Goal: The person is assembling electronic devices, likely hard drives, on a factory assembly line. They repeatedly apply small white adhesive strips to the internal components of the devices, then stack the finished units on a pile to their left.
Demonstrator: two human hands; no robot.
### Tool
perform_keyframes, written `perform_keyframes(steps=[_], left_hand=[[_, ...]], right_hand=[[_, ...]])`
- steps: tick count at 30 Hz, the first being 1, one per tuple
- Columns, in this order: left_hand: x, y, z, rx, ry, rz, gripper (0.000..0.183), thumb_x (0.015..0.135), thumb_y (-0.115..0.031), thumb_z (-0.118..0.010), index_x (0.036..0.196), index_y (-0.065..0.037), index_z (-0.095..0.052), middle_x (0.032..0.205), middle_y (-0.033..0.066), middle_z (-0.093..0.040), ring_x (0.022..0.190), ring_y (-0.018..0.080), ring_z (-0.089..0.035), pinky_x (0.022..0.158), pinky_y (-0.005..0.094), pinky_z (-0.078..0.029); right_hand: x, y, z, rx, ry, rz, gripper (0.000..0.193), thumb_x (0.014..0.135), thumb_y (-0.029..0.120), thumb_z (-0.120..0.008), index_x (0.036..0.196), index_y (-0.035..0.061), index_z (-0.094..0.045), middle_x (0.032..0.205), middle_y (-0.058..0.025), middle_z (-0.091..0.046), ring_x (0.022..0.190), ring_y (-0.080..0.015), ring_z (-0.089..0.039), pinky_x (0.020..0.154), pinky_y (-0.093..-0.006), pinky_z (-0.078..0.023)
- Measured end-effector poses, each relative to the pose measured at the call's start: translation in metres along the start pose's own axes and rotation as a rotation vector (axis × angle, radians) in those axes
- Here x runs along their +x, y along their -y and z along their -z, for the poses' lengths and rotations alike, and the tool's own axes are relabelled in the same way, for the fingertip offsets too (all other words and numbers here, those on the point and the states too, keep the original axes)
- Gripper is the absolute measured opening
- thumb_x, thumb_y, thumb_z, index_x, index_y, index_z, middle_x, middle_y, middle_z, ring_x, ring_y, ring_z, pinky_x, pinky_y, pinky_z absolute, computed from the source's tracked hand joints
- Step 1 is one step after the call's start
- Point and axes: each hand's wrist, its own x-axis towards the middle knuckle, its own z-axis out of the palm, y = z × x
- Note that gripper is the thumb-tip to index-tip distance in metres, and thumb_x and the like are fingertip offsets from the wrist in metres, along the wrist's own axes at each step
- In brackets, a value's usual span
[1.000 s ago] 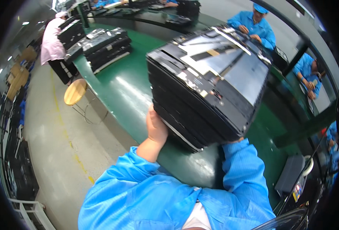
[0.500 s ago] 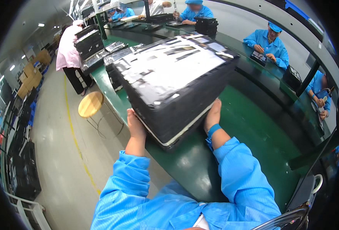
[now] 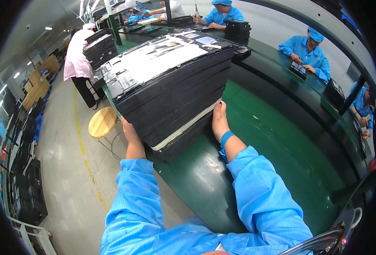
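Note:
Between my two hands is a tall stack of black trays [image 3: 175, 97], with flat electronic parts and a large white sheet-like surface on top. A pale layer runs through it near the bottom. My left hand [image 3: 131, 132] is pressed to the stack's lower left side, and its fingertips are partly hidden. On the right, my right hand [image 3: 220, 120], with a blue band at the wrist, grips the lower right side near the pale layer; some of its fingers are behind the stack. The stack is over the green tabletop [image 3: 277, 157]; I cannot tell whether its base rests on it.
A round wooden stool [image 3: 103, 122] stands left of the table. Beyond it, a person in pink [image 3: 78, 57] is beside another black stack [image 3: 99, 50]. Across a dark raised strip, co-workers in blue [image 3: 309, 53] handle small parts. Dark stacks [image 3: 28, 187] line the far left.
The stack has moved left and away from me, and its front side now shows taller. Both my hands have shifted left and upward with it, still gripping.

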Motion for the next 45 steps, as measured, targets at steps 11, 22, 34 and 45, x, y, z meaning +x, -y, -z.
perform_keyframes(steps=[11,22,34,45], left_hand=[[-0.001,0.02,-0.008,-0.661,-0.142,0.341,0.052,0.098,-0.046,-0.033,0.087,-0.004,-0.061,0.078,0.0013,-0.062,0.07,0.013,-0.057,0.069,0.0256,-0.046],[-0.081,-0.007,-0.006,0.099,-0.152,0.139,0.046,0.098,-0.041,-0.037,0.111,0.002,-0.048,0.107,0.0209,-0.055,0.101,0.032,-0.051,0.092,0.0417,-0.038],[-0.282,-0.191,-0.054,-0.268,0.221,-0.02,0.022,0.093,-0.014,-0.047,0.11,0.0,-0.049,0.103,0.0068,-0.049,0.094,0.0187,-0.049,0.084,0.0304,-0.041],[-0.503,-0.435,-0.139,-0.79,2.088,-0.695,0.022,0.076,-0.008,-0.065,0.095,-0.001,-0.058,0.085,0.0126,-0.057,0.079,0.0255,-0.058,0.069,0.0347,-0.047]], right_hand=[[-0.023,0.008,0.01,-0.1,0.09,-0.028,0.068,0.096,0.036,-0.043,0.144,-0.0042,-0.017,0.146,-0.0272,-0.026,0.137,-0.0377,-0.025,0.112,-0.0387,-0.022],[-0.13,0.033,0.121,-0.071,0.244,-0.23,0.07,0.082,0.022,-0.064,0.138,-0.0041,-0.031,0.14,-0.0267,-0.036,0.132,-0.0356,-0.035,0.11,-0.0397,-0.029],[-0.304,0.231,0.338,-0.331,0.618,-0.159,0.05,0.082,0.033,-0.065,0.119,0.0001,-0.054,0.112,-0.0216,-0.061,0.103,-0.036,-0.059,0.09,-0.0414,-0.047],[-0.543,0.321,0.552,-0.45,-1.211,0.009,0.008,0.087,0.004,-0.06,0.095,0.0024,-0.06,0.089,-0.0038,-0.063,0.084,-0.0107,-0.059,0.075,-0.0246,-0.048]])
